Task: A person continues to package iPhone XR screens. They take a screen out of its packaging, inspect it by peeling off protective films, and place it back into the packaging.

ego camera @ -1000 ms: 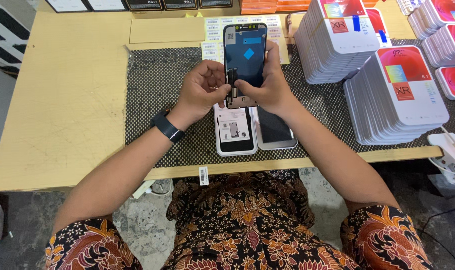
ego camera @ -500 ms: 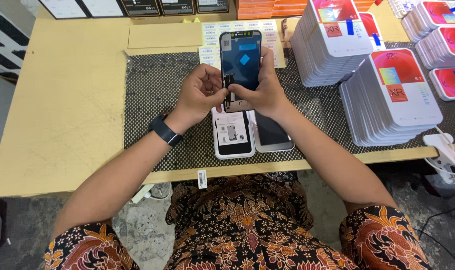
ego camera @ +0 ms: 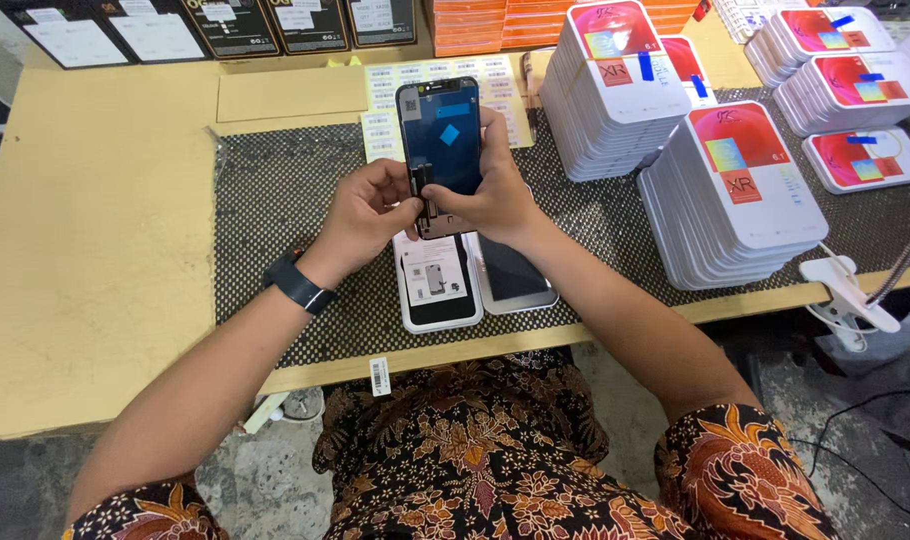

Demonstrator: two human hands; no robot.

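**Hands working the ribbon end of a phone screen panel**

Table [ego camera: 95, 250] space on the far left is lying bare, with dark boxes [ego camera: 155, 30] lining its back edge. Moving inward, the left hand [ego camera: 360, 215], wearing a dark wristband [ego camera: 297, 283], is pinching the small ribbon tab [ego camera: 422, 185] at the lower edge of a phone screen panel [ego camera: 440, 135]. The right hand [ego camera: 490, 195] is gripping that panel upright above the dotted mat [ego camera: 265, 200], fingers wrapped behind it and thumb pressing near the same tab. A blue sticker is showing on the panel's dark face.

Directly below the hands, an open white tray [ego camera: 437, 285] and a second dark panel [ego camera: 515, 272] are lying side by side on the mat. Sheets of labels [ego camera: 385, 125] are lying just behind the hands.

Further right, tall stacks of white packs [ego camera: 730, 195] with red and blue marks are standing, suggesting many units are waiting or already handled; which, I cannot tell. The held panel is looking mid-check, not yet set down.
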